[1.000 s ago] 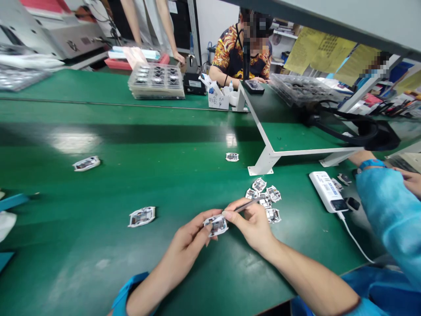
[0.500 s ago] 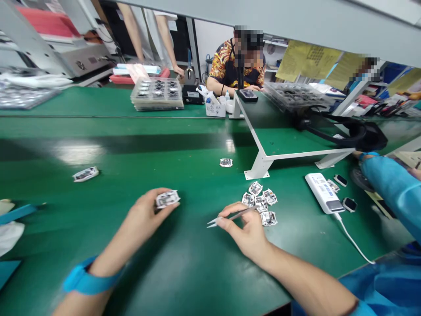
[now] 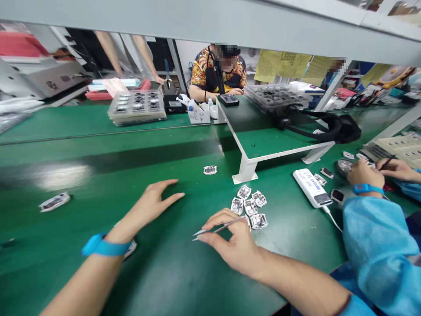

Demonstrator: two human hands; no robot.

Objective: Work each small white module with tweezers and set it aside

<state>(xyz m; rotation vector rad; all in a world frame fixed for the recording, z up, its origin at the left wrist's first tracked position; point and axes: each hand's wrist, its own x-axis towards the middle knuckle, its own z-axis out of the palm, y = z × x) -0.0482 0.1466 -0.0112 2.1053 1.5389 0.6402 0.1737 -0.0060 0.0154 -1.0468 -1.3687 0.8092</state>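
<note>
The person's left hand is staying spread open and empty above the green bench, while the right hand is pinching steel tweezers just beside a heap of small white-edged electronic modules.

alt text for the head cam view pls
A right hand pinches tweezers beside a pile of small white-edged parts on a green bench, with the left hand open nearby. A co-worker's hands work at the far right.
</note>
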